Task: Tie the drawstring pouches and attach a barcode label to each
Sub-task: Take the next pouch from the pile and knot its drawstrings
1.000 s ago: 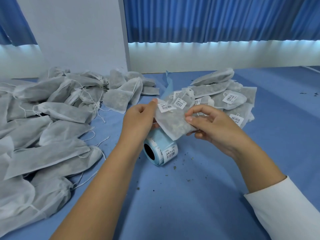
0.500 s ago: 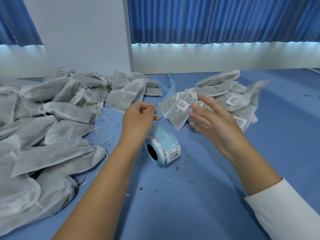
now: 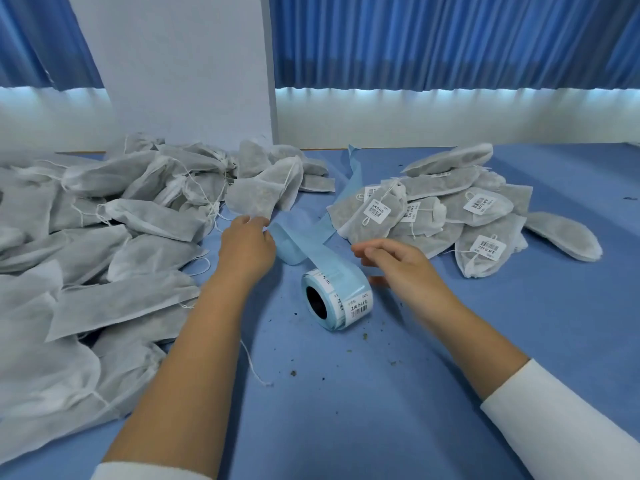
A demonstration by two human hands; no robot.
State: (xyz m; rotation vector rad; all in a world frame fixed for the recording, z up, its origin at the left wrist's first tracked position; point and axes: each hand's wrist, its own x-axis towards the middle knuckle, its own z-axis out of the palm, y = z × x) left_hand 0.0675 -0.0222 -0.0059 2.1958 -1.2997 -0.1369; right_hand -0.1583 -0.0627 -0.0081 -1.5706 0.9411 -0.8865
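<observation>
My left hand [image 3: 247, 245] reaches over the blue table, and its loosely curled fingertips touch the lower edge of an unlabelled grey pouch [image 3: 258, 199] at the front of the left heap. My right hand [image 3: 398, 265] hovers open and blurred just right of the barcode label roll [image 3: 337, 299] and holds nothing. The roll lies on its side between my hands. Its blue backing strip [image 3: 304, 237] trails away towards the back. A tied pouch with a white barcode label [image 3: 374, 216] lies on top of the labelled pile on the right.
A large heap of unlabelled pouches [image 3: 104, 244] with loose white strings covers the left of the table [image 3: 381, 393]. The labelled pile [image 3: 478, 216] spreads at the right rear. Dark crumbs dot the cloth near the roll. A white pillar [image 3: 180, 71] and blue curtains stand behind.
My right hand has let the labelled pouch drop onto the right pile and drawn back towards the roll. My left hand has moved left to an unlabelled pouch.
</observation>
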